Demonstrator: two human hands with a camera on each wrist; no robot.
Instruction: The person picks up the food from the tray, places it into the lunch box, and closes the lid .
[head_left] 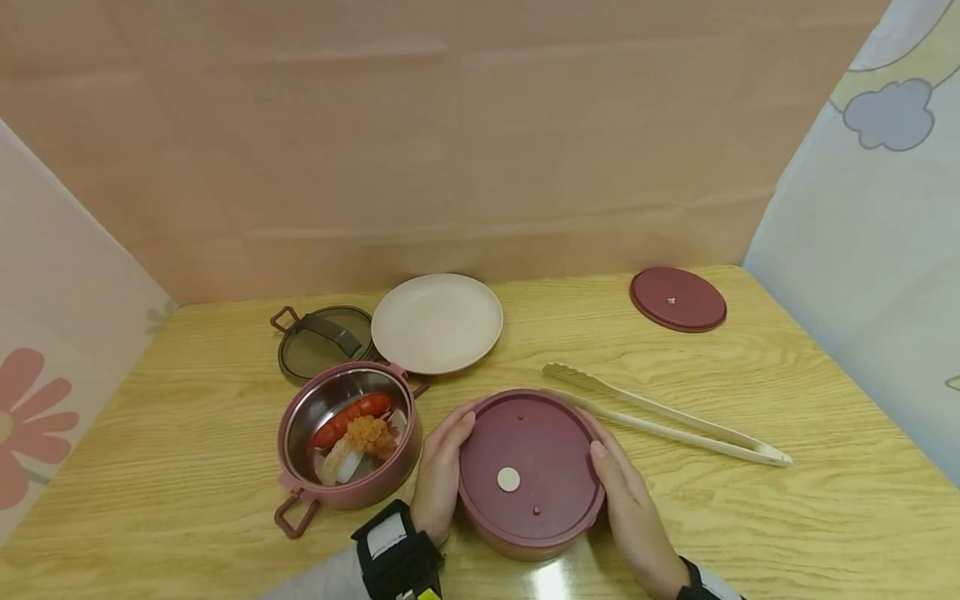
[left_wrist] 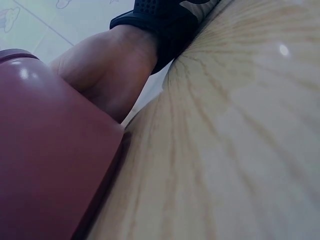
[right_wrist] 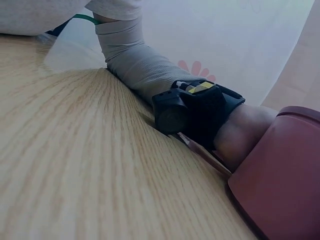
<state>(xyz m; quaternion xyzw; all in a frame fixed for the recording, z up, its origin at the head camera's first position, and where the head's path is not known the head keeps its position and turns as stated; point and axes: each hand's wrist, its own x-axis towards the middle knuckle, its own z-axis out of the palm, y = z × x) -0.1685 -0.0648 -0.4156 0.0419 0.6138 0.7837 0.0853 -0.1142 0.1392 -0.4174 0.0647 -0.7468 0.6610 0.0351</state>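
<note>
The left hand (head_left: 438, 471) and right hand (head_left: 632, 504), fingers curved, hold a dark red lidded bowl (head_left: 536, 454) from both sides. A pink pot (head_left: 393, 475) with a sausage (head_left: 348, 420) sits near the left hand.

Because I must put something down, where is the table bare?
Bare: yellow table left of the round pink, metal-lined pot; and between the round cream plate and flat maroon disc. Crowded: around the pot, with the round dark transparent lid and plate behind, left hand and round maroon container at right.
</note>
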